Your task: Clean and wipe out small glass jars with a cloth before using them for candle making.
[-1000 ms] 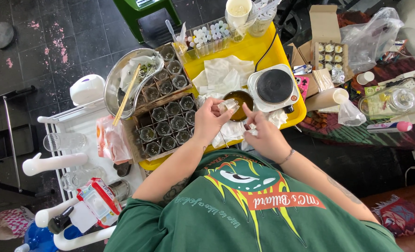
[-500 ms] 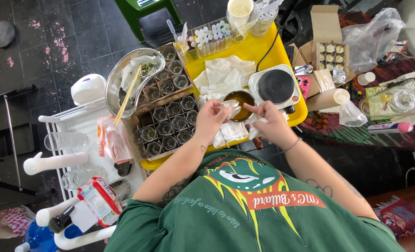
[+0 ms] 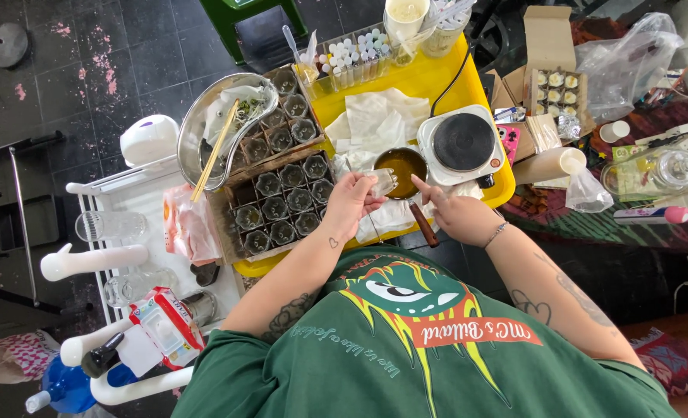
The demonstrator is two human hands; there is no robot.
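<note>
Head view: compared with a second ago, our right hand (image 3: 456, 217) has moved away from the left hand (image 3: 351, 203) and now points one finger toward the small pot (image 3: 400, 165) of amber liquid, its other fingers curled and empty. The left hand has lifted a small clear cup (image 3: 382, 182) and grips it beside the pot's rim, over the yellow tray (image 3: 406, 85). Both forearms are bent inward, wrists low.
</note>
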